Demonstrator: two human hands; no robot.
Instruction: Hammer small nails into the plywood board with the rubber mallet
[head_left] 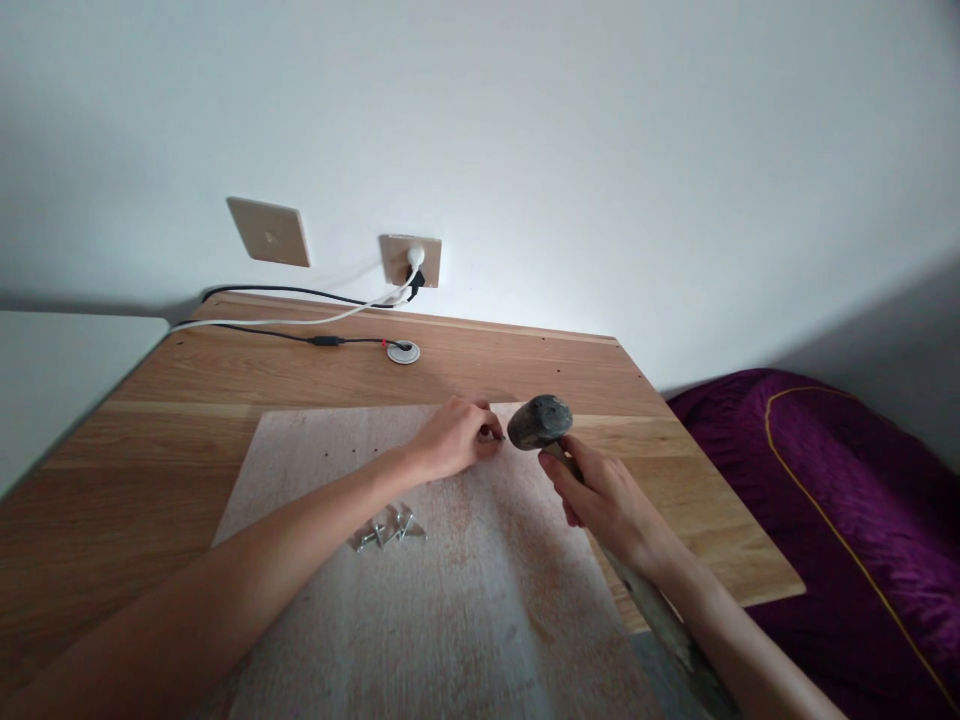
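My left hand (pixel 456 438) rests on a pale plywood board (pixel 450 580), fingers pinched shut around a small nail (pixel 497 437) held upright at its fingertips. My right hand (pixel 604 497) grips the wooden handle of a hammer (pixel 541 422) high up, close to the head. The dark, worn hammer head hovers just to the right of the pinched nail, almost touching the left fingers. A small pile of several loose nails (pixel 388 527) lies on the board under my left forearm.
The board lies on a wooden table (pixel 187 420) against a white wall. Black and white cables (pixel 300 325) run along the table's back edge to a wall socket (pixel 410 260). A purple cushion or bedding (pixel 840 500) sits at the right.
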